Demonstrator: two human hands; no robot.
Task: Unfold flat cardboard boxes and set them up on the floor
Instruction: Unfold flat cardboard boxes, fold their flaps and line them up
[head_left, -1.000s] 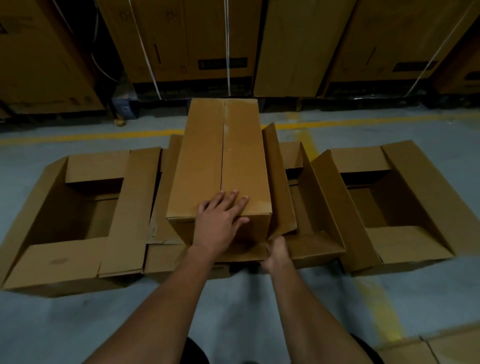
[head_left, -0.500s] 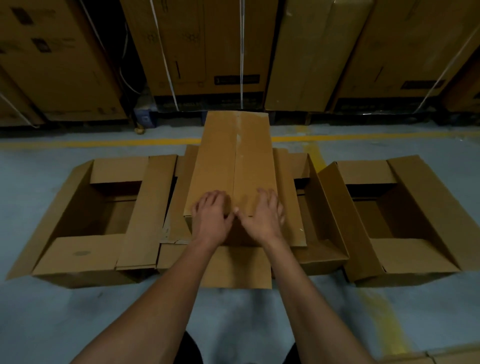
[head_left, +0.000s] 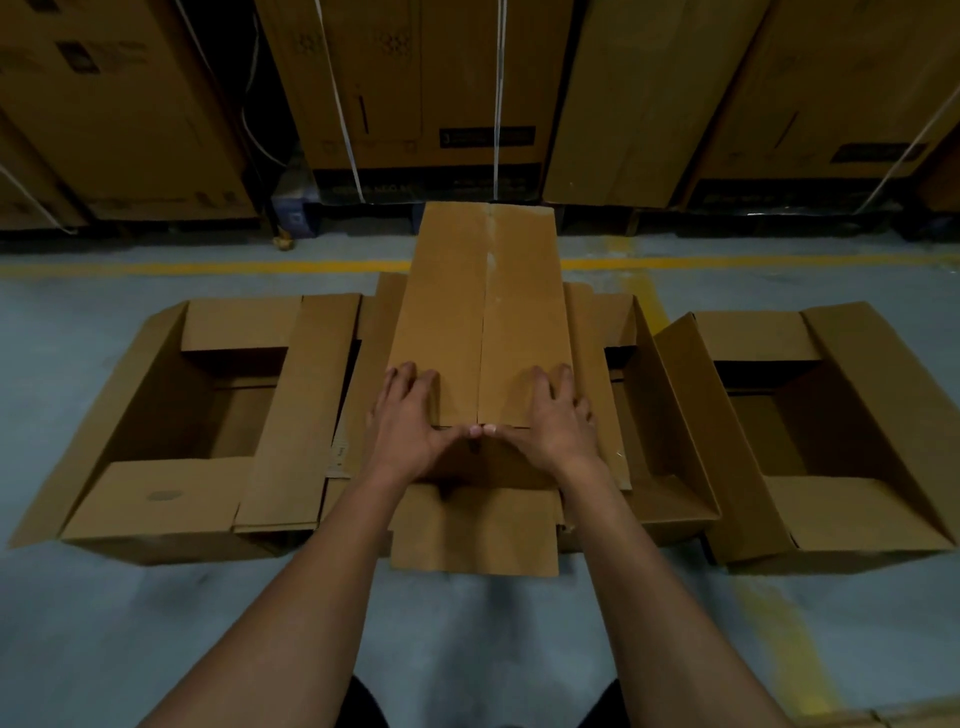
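1. From my feed, the dark label strip (head_left: 487, 137) on the big strapped brown carton at the back has pale print, too blurry to read.
2. Same with the black printed marks (head_left: 78, 57) on the tall brown carton far left.

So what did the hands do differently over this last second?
The right hand came up from under the near end of the middle box onto its top. Both hands then slid apart, the left hand toward the left edge, and now press flat with thumbs touching at the seam. The open boxes to the left and right stayed put.
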